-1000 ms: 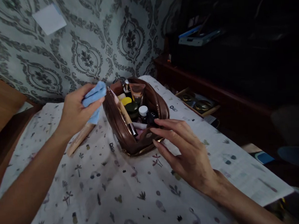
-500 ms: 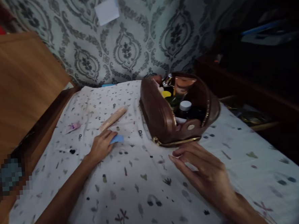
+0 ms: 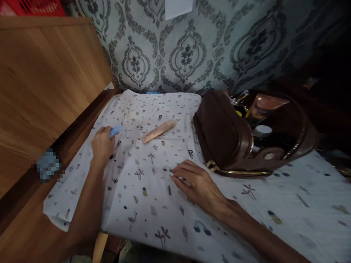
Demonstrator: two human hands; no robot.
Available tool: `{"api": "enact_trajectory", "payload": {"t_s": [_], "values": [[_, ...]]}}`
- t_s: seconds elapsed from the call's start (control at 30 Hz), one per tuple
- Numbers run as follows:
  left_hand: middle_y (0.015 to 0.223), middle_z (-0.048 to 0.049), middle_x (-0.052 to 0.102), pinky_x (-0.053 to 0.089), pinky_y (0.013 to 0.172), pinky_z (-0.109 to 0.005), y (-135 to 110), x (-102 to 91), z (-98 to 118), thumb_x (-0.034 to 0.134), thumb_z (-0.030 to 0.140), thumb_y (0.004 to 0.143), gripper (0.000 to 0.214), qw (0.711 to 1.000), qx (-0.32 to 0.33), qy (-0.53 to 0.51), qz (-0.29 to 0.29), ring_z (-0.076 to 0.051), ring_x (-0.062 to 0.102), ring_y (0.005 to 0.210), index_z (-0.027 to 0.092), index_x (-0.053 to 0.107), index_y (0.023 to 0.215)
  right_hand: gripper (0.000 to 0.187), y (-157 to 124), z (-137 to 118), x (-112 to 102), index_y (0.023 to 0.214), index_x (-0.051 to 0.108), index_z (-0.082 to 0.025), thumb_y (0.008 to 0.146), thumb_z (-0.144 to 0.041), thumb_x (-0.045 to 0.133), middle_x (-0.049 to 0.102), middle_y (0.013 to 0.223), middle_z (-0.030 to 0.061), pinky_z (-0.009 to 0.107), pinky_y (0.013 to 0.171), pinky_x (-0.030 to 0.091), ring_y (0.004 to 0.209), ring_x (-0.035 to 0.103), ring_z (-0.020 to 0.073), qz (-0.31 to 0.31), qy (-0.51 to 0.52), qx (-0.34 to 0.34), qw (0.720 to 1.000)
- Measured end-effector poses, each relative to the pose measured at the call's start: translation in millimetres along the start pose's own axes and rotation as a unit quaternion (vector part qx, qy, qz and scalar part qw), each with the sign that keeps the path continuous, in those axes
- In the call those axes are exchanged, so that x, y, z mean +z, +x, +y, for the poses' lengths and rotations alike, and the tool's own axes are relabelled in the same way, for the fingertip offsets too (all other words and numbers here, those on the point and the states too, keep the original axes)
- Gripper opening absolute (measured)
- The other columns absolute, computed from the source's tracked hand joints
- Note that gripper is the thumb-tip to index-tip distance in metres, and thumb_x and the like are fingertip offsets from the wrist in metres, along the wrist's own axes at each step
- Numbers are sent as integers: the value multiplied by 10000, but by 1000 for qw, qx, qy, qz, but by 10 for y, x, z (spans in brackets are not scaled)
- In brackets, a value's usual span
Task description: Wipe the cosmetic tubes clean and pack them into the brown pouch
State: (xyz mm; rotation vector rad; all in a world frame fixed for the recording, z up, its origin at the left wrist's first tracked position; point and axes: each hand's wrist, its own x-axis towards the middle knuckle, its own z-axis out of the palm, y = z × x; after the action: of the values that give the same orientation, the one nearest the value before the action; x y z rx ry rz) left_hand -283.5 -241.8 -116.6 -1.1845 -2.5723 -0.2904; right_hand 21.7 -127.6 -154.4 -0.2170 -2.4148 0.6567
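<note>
over the printed sheet (image 3: 150,200), the left hand (image 3: 103,143) has its fingers around a blue cloth (image 3: 115,130). the right hand (image 3: 199,184) is near the open brown bag (image 3: 220,132), thumb and forefinger a narrow gap apart. a beige tube (image 3: 158,131) lies on the sheet between the left hand and the bag.

Light-blue cloth (image 3: 115,131), partly covered, in left fingers (image 3: 104,132)
</note>
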Motion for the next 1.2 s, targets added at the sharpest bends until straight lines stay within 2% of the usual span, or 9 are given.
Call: {"api": "enact_trajectory", "payload": {"t_s": [0.1, 0.23, 0.5, 0.6, 0.73, 0.83, 1.0, 1.1, 1.2], "values": [[1176, -264, 616, 476, 752, -492, -1, -79, -360, 395, 320, 922, 351, 994, -93, 46, -25, -408, 640, 1004, 131, 620, 1115, 174, 39, 58, 188, 777, 633, -173, 928, -136, 555, 677, 776, 42, 287, 685, 533, 778, 627, 173, 1, 33, 21, 999], [1099, -276, 654, 477, 776, -504, 17, 48, -671, 503, 402, 846, 339, 969, -207, 47, -127, -460, 615, 1052, 126, 648, 982, 199, -26, 195, 378, 748, 626, -192, 926, -151, 548, 671, 746, 40, 287, 680, 511, 755, 625, 176, -2, 52, 43, 998], [809, -89, 669, 416, 617, -307, 96, 217, -717, 624, 410, 686, 245, 968, -184, -58, -158, -292, 644, 806, 196, 616, 805, 211, -93, 277, 434, 732, 626, -198, 924, -163, 547, 665, 724, 38, 301, 688, 480, 739, 604, 178, -10, 67, 56, 996], [634, 10, 570, 365, 535, -257, 94, 231, -554, 650, 399, 611, 258, 945, -182, -240, -125, -194, 559, 615, 198, 598, 765, 214, -96, 270, 442, 732, 627, -196, 926, -168, 542, 666, 721, 41, 303, 695, 478, 750, 598, 180, -10, 72, 52, 996], [554, 61, 486, 341, 486, -226, 70, 297, -97, 714, 393, 507, 334, 851, -163, -491, -87, -128, 448, 521, 182, 575, 725, 118, -96, 253, 424, 915, 682, -191, 917, -232, 572, 689, 829, 52, 299, 689, 491, 753, 606, 170, -5, 114, 109, 987], [631, 47, 530, 396, 528, -224, 14, 359, 364, 711, 420, 546, 353, 827, -131, -540, -86, -121, 480, 568, 174, 586, 768, 272, -79, 242, 379, 1102, 663, -179, 925, -364, 574, 704, 927, 73, 292, 676, 511, 785, 647, 170, 8, 209, 203, 957], [638, 64, 438, 342, 516, -198, -139, 353, 1015, 698, 362, 665, 249, 790, -65, -606, -62, -93, 409, 563, 187, 548, 758, 492, -35, 285, 313, 1112, 643, -159, 864, -582, 599, 725, 917, 95, 259, 582, 502, 755, 696, 173, 30, 432, 310, 846], [635, 66, 406, 311, 502, -202, -232, 314, 1206, 677, 347, 738, 210, 796, -28, -603, -46, -93, 369, 554, 193, 538, 775, 494, -29, 328, 320, 1022, 673, -166, 712, -537, 777, 728, 840, 62, 240, 559, 482, 703, 688, 159, 35, 494, 340, 799], [650, 61, 417, 327, 518, -206, -304, 324, 1264, 666, 362, 792, 204, 798, -18, -601, -45, -98, 378, 570, 196, 549, 806, 443, -33, 357, 351, 900, 693, -169, 620, -476, 845, 684, 694, 1, 229, 527, 449, 596, 629, 123, 45, 505, 353, 787]]}}
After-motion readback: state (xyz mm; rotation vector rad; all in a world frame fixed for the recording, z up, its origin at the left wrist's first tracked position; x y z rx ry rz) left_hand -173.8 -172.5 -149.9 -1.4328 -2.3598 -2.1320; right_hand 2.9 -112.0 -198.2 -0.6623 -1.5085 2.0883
